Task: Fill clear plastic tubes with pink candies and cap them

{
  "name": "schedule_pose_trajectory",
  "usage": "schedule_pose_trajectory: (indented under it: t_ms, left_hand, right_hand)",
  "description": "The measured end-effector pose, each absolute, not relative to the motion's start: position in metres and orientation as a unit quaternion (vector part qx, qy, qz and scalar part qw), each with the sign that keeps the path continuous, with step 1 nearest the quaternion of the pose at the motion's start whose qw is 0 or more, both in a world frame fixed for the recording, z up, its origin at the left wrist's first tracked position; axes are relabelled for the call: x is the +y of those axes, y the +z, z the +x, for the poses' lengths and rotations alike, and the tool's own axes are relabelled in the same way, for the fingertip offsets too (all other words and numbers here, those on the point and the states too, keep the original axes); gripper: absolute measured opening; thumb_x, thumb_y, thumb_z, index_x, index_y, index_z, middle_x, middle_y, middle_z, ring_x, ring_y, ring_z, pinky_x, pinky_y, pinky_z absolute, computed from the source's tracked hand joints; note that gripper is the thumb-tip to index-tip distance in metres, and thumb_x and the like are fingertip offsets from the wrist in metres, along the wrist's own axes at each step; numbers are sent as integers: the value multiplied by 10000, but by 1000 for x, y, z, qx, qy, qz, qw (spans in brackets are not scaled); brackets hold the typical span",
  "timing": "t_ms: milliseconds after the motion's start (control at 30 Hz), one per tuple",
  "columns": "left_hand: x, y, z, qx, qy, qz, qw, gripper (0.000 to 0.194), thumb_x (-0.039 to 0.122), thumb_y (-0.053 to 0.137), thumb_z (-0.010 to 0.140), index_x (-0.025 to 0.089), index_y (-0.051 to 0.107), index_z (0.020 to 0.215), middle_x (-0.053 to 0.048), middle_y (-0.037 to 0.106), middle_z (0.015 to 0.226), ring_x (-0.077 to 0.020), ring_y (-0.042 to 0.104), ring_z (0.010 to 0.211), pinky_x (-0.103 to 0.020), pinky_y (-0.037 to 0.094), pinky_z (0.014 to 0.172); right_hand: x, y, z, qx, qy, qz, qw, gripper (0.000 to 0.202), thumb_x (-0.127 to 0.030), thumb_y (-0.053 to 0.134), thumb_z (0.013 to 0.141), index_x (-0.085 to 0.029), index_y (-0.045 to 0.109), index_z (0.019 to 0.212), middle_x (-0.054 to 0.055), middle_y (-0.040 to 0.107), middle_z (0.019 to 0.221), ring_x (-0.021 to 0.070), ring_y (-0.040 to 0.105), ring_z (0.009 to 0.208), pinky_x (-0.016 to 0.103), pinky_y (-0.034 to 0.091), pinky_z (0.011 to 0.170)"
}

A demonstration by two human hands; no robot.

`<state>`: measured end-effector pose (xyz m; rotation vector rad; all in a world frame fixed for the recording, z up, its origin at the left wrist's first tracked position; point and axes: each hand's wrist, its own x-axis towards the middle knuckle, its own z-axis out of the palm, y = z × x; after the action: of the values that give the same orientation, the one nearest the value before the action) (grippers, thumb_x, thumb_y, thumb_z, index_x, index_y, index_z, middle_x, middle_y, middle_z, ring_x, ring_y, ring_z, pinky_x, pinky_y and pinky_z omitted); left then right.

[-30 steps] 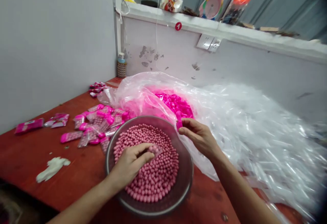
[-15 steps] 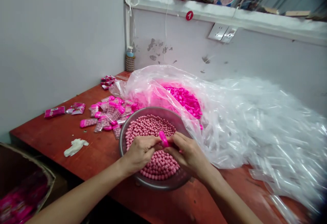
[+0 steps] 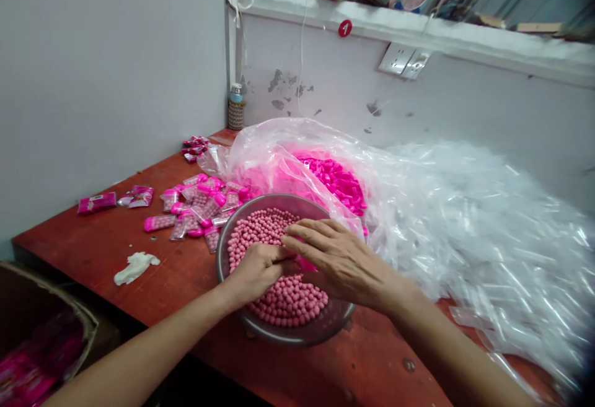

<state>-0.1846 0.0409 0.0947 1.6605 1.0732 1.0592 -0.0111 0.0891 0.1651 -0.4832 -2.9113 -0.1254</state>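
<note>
Over a dark grey bowl [image 3: 223, 246] of round pink beads [image 3: 292, 301], my two hands meet. My left hand [image 3: 260, 271] is closed in a pinch at a bright pink plastic cap [image 3: 305, 263], mostly covered by my right hand. My right hand [image 3: 341, 261] has its fingers stretched flat over the cap, palm toward it, fingertips close to my left fingers. Whether a clear container sits behind the cap is hidden. Left of the bowl lies a pile of clear bead-filled containers with pink caps [image 3: 204, 205].
Behind the bowl a clear plastic bag holds loose pink caps [image 3: 337, 184]. A large heap of clear plastic containers [image 3: 474, 227] fills the right side. Pink packets [image 3: 96, 203] and a crumpled white scrap [image 3: 136, 268] lie at left on the red table [image 3: 186, 283]. A box [image 3: 90, 339] stands lower left.
My right hand has gone from pinching the pink cap to lying with straightened fingers over it. My left hand stays in nearly the same place, still pinched.
</note>
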Motion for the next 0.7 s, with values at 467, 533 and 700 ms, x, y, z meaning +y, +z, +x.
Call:
schedule_pose_trajectory:
  t_ms: [467, 533, 700]
  left_hand:
    - [47, 95, -188, 433, 543, 485, 531, 185, 241, 561, 748, 122, 640, 865, -27, 618, 773, -154, 543, 731, -244, 425, 666]
    - [47, 95, -190, 433, 549, 468, 540, 170, 234, 585, 728, 117, 646, 836, -22, 615, 748, -143, 532, 706, -239, 414, 654]
    - [48, 91, -190, 406, 560, 399, 602, 133, 223, 620, 708, 101, 626, 762, 17, 550, 614, -87, 482, 571, -197, 385, 556]
  right_hand:
    - [74, 106, -32, -892, -112, -344, 270, 577, -443, 526, 763, -103, 425, 1218, 173, 557, 1059, 295, 511, 957, 418, 431, 792]
    - [74, 103, -36, -891, -121, -334, 284, 544, -437, 507, 768, -87, 456, 1181, 169, 572, 1008, 287, 518, 919, 411, 432, 791]
    - [79, 92, -36, -900, -108, -307, 290, 557, -424, 505, 762, -72, 454, 1191, 167, 575, 991, 284, 520, 914, 416, 434, 809]
